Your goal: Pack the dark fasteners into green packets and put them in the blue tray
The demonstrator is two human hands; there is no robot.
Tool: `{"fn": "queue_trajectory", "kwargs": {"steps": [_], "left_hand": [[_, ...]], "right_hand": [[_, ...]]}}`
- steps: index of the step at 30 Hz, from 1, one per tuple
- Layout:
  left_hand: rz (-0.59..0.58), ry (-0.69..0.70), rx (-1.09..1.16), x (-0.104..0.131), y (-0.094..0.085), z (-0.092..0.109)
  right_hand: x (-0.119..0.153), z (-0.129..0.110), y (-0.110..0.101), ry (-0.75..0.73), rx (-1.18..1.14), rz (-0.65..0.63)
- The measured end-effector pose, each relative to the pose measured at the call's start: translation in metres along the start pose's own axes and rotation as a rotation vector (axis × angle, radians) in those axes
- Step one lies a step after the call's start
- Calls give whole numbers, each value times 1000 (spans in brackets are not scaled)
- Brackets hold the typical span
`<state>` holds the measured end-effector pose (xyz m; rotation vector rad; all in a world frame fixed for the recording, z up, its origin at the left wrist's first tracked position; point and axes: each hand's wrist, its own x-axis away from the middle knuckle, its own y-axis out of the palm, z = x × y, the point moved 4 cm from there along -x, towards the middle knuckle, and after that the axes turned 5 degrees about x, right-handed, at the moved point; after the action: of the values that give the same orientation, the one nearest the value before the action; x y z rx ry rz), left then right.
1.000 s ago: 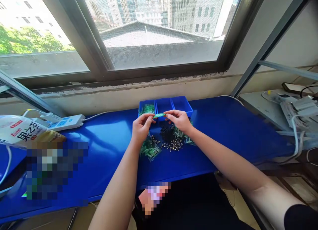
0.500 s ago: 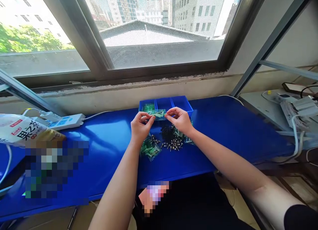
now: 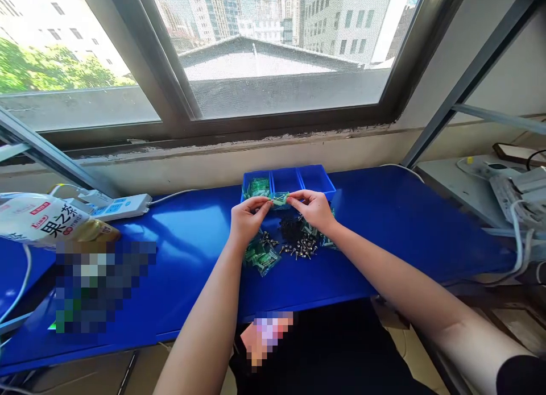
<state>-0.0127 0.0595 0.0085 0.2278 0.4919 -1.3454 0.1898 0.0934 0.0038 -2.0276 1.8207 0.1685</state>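
Note:
A small clear-green packet (image 3: 280,199) is stretched between my two hands, just in front of a blue three-part tray (image 3: 318,184). My left hand (image 3: 251,216) pinches its left end, and my right hand (image 3: 314,210) pinches its right end. Green packets (image 3: 258,186) fill the tray's left compartment. Below my hands, more green packets (image 3: 263,256) lie on the blue table beside a heap of black small parts (image 3: 290,229) and a scatter of metal screw-like pieces (image 3: 305,247). My right hand partly hides further packets at the right of the heap.
On the left are a plastic bottle or bag with a printed label (image 3: 55,221) and a white power strip (image 3: 123,206). A window stands behind the blue table (image 3: 384,224). Metal frame posts rise on both sides, and white devices with cables (image 3: 512,187) sit at the right.
The view has shifted slightly, so the scene sits a little further right. The packet between my hands looks narrower, and my left fingers reach further over its left end.

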Motion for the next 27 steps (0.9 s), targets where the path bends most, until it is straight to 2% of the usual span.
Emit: {"fn": "queue_trajectory", "kwargs": {"steps": [10, 14, 19, 27], "left_hand": [[-40, 1, -4, 0, 2, -4], [-14, 3, 25, -1, 2, -3], [-4, 4, 50, -2, 1, -3], [-32, -13, 108, -3, 1, -2]], "right_hand": [[2, -2, 2, -17, 44, -41], [-1, -1, 0, -15, -3, -8], [-3, 3, 2, 18, -96, -28], [-3, 1, 1, 2, -70, -65]]}}
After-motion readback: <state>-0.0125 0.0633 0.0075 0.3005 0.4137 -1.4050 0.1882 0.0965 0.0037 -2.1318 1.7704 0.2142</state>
